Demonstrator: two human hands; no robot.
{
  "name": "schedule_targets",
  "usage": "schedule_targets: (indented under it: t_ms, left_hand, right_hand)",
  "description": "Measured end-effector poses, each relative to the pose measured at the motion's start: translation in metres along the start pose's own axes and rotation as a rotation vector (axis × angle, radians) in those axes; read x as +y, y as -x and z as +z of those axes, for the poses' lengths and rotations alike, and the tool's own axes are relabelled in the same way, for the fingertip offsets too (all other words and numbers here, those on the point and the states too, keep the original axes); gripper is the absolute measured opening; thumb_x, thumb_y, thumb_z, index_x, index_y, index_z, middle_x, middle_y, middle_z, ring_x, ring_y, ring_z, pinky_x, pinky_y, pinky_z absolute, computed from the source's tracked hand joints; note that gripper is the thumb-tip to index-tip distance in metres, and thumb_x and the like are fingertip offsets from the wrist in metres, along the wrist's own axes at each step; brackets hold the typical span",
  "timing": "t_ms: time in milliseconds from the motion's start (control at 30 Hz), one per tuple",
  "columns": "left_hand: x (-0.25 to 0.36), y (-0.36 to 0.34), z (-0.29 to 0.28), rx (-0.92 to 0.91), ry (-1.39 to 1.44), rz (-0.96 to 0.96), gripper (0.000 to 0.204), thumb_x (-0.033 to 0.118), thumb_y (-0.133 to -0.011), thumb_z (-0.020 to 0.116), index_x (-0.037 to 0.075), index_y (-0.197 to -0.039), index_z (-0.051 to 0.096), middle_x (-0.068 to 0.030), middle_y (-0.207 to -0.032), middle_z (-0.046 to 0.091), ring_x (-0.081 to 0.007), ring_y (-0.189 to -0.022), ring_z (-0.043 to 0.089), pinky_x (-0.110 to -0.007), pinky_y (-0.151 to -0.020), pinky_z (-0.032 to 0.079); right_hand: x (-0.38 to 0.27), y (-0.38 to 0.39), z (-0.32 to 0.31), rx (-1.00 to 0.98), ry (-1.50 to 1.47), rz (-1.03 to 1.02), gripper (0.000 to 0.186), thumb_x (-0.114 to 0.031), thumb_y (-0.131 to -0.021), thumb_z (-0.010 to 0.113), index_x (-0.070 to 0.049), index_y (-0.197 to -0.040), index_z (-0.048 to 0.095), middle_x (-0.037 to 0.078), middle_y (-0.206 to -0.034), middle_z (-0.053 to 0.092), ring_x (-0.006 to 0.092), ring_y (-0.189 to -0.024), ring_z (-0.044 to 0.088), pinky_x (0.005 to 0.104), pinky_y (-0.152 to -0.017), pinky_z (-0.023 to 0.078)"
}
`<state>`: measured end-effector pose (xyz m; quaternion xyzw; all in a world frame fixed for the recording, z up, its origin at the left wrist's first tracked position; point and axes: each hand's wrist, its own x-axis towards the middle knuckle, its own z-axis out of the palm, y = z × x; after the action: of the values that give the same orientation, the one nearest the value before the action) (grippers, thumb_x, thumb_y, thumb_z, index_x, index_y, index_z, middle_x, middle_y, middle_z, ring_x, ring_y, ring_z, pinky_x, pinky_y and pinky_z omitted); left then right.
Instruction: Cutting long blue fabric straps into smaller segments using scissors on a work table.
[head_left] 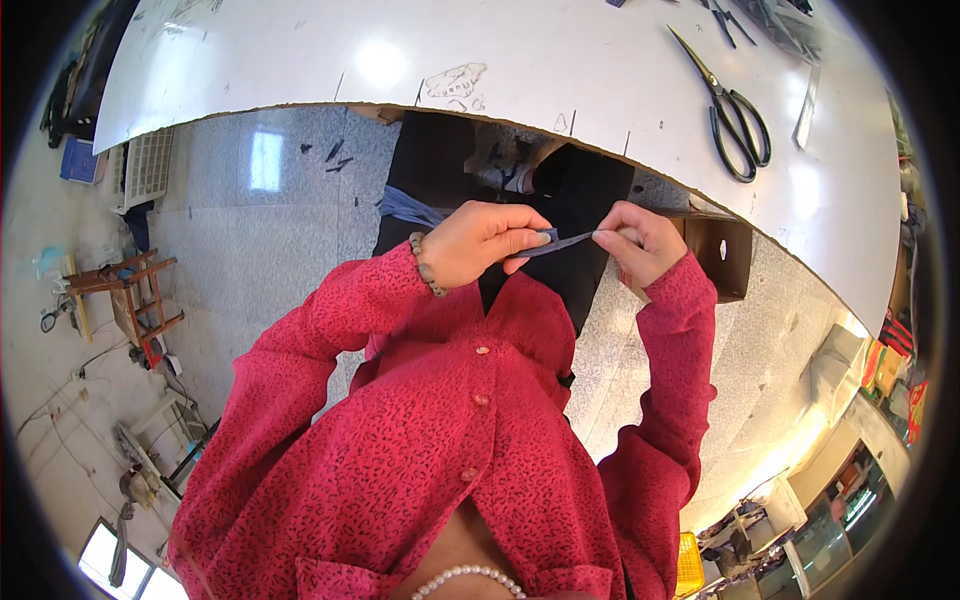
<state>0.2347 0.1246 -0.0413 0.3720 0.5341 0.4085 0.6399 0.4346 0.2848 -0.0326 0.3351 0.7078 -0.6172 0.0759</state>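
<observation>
My left hand (482, 240) grips a narrow blue-grey fabric strip (555, 243) between thumb and fingers, over my black-trousered lap. My right hand (640, 240), to the right, pinches the strip's thin end, stretched between both hands. More blue-grey fabric (408, 207) lies across my left thigh, partly behind my left hand. Black-handled scissors (733, 125) lie on the white table (280, 70) above my right hand, beside a thin pale flat strip (805, 110).
The table's rough front edge crosses just above my knees. A brown box (730, 265) sits under it at right. A wooden stool (140, 300) and a white crate (148, 165) stand at left, with cables on the floor. A yellow basket (689, 560) is at lower right.
</observation>
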Motion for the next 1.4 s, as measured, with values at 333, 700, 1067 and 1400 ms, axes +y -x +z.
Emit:
schedule_targets:
  t_ms: [333,700,1067,1400]
  left_hand:
    - [0.013,-0.013,-0.001,-0.122,0.177,-0.05,0.019,0.013,-0.097,0.05,-0.002,-0.1,0.061,0.0031,-0.063,0.045,-0.0044,-0.058,0.039,-0.021,-0.054,0.034]
    - [0.022,-0.013,-0.002,-0.014,0.175,-0.031,0.018,0.011,-0.097,0.048,-0.002,-0.097,0.061,0.0046,-0.065,0.043,-0.0038,-0.059,0.037,-0.019,-0.054,0.031]
    - [0.031,-0.018,-0.006,0.048,0.176,0.09,0.02,0.014,-0.098,0.047,-0.002,-0.097,0.058,0.0047,-0.063,0.042,-0.0022,-0.055,0.034,-0.018,-0.049,0.027]
    - [0.027,-0.017,-0.009,0.117,0.23,0.088,0.022,0.016,-0.1,0.044,0.0,-0.096,0.058,0.005,-0.062,0.041,-0.002,-0.055,0.034,-0.018,-0.049,0.028]
  right_hand:
    - [-0.014,-0.01,-0.013,0.018,0.216,-0.049,0.015,-0.016,-0.089,0.062,-0.002,-0.083,0.056,-0.004,-0.06,0.046,0.0027,-0.057,0.042,0.0217,-0.052,0.036]
    - [-0.013,-0.013,-0.06,0.83,0.272,-0.416,0.017,-0.005,-0.08,0.064,-0.003,-0.094,0.055,0.007,-0.1,0.065,0.0225,-0.097,0.062,0.0336,-0.086,0.047]
    - [-0.024,-0.046,-0.143,0.708,0.991,0.215,0.057,0.004,-0.075,0.063,-0.017,-0.124,0.042,0.018,-0.102,0.061,0.0306,-0.094,0.063,0.0364,-0.077,0.054]
    - [0.006,0.065,0.039,0.101,-0.657,-0.161,0.074,-0.037,-0.071,0.081,-0.006,-0.119,0.035,0.006,-0.079,0.051,0.0114,-0.06,0.052,0.0244,-0.053,0.049]
